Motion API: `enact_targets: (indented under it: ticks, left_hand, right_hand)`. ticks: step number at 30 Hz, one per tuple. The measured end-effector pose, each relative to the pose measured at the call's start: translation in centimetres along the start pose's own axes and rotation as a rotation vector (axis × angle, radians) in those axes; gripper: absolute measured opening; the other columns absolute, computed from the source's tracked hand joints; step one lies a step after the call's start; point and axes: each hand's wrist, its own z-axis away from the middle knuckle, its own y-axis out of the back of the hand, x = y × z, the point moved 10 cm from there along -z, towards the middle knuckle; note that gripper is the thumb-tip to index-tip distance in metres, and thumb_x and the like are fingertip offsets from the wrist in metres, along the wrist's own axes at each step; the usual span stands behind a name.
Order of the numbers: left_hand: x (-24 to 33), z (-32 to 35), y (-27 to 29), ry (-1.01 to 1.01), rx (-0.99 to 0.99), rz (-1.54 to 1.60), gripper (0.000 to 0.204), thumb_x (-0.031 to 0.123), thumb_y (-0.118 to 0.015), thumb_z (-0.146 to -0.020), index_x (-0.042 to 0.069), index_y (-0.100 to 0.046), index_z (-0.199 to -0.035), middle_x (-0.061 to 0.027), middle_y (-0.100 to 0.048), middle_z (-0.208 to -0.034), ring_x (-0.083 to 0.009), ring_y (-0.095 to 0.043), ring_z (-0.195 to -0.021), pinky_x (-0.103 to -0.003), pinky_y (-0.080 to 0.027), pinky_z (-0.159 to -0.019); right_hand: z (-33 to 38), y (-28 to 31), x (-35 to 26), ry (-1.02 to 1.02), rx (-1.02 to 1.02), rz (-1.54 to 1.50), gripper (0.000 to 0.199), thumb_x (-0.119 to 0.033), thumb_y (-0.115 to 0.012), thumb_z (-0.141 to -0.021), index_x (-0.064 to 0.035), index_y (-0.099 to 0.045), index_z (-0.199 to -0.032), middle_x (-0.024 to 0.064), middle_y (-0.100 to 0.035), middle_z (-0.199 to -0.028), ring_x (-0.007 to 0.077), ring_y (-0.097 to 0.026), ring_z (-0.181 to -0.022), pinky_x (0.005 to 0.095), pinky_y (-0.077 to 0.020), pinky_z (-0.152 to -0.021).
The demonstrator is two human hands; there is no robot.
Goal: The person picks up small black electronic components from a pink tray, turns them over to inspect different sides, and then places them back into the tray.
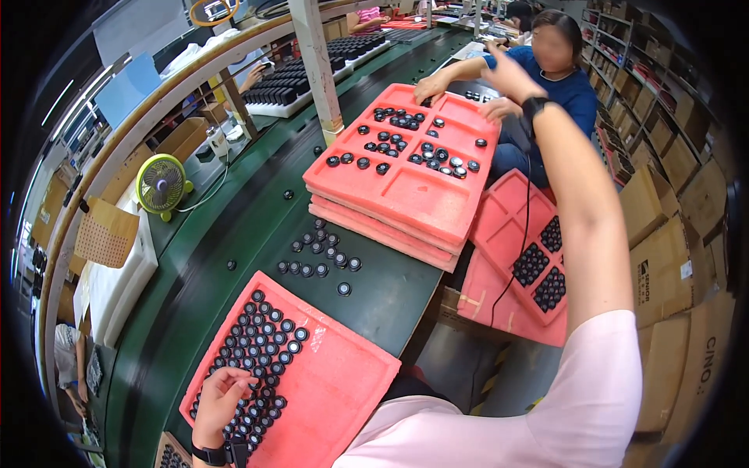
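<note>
My left hand is over a pink foam tray on the near bench, fingers curled and pressed together among rows of small round black parts with pale centres. Whatever lies between its fingertips is hidden. At the end of my outstretched arm, my right hand is raised near the co-worker, its fingers stretched out, somewhat blurred and with nothing visible in it. Below it, a stack of pink foam trays has compartments with loose round parts. The co-worker's hands touch the top tray's far side.
More loose round parts lie on the green belt between tray and stack. Low at right, another pink tray holds dark parts, with a black cable across it. A green fan, a white post and cardboard boxes stand around.
</note>
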Motion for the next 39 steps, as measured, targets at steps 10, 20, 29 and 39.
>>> enact_targets:
  ticks: [10, 20, 29, 39]
  left_hand:
    - [-0.6, -0.5, 3.0, -0.170, 0.062, 0.047, 0.013, 0.007, -0.056, -0.094, 0.000, -0.059, -0.104, -0.0087, -0.068, -0.095, -0.0111, -0.061, -0.076, -0.025, -0.051, -0.070]
    - [1.4, -3.1, 13.0, -0.137, 0.283, -0.267, 0.012, 0.008, -0.058, -0.091, -0.001, -0.061, -0.097, -0.0066, -0.068, -0.085, -0.0096, -0.061, -0.074, -0.024, -0.050, -0.067]
    - [4.7, -14.2, 13.0, -0.220, 0.274, -0.848, 0.020, 0.018, -0.063, -0.083, 0.002, -0.065, -0.094, -0.0155, -0.068, -0.086, -0.0315, -0.066, -0.082, -0.039, -0.052, -0.076]
    - [-1.4, -23.8, 10.6, -0.264, 0.202, -1.078, 0.029, 0.018, -0.065, -0.080, 0.008, -0.063, -0.107, -0.0176, -0.062, -0.106, -0.0372, -0.060, -0.100, -0.044, -0.050, -0.085]
  right_hand:
    - [4.9, -3.4, -17.7, 0.266, -0.323, -0.083, 0.045, -0.022, -0.066, -0.086, -0.0031, -0.055, -0.125, 0.0085, -0.062, -0.073, 0.0146, -0.058, -0.063, 0.0294, -0.0469, -0.057]
    - [20.8, -24.4, -37.3, 0.739, -0.728, 0.000, 0.033, -0.024, -0.066, -0.083, -0.0031, -0.064, -0.109, 0.0152, -0.066, -0.081, 0.0324, -0.066, -0.082, 0.0411, -0.0512, -0.074]
    - [22.1, -39.4, -37.7, 0.763, -0.809, 0.165, 0.038, -0.027, -0.066, -0.081, -0.0086, -0.064, -0.115, 0.0191, -0.061, -0.116, 0.0355, -0.058, -0.110, 0.0426, -0.0481, -0.093]
    - [22.6, -48.0, -37.2, 0.588, -0.840, 0.142, 0.048, -0.012, -0.053, -0.083, -0.0136, -0.055, -0.131, 0.0160, -0.049, -0.133, 0.0374, -0.047, -0.123, 0.0453, -0.0423, -0.102]
